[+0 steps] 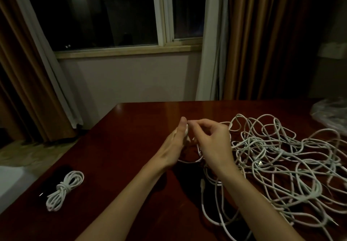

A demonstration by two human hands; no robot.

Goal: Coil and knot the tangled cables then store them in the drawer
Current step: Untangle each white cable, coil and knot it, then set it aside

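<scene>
Now mid-coil | left hand [173,145] holding loops of cable [189,160], right hand [212,139] pinching strand | limp, light, snag-prone (pile [281,162] tangled) | grip near plug end

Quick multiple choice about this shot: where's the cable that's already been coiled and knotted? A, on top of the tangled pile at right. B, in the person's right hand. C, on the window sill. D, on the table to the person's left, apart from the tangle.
D: the coiled and knotted cable lies alone on the table at the person's left, well clear of the tangled pile, while both hands work on another cable in the middle.
</scene>
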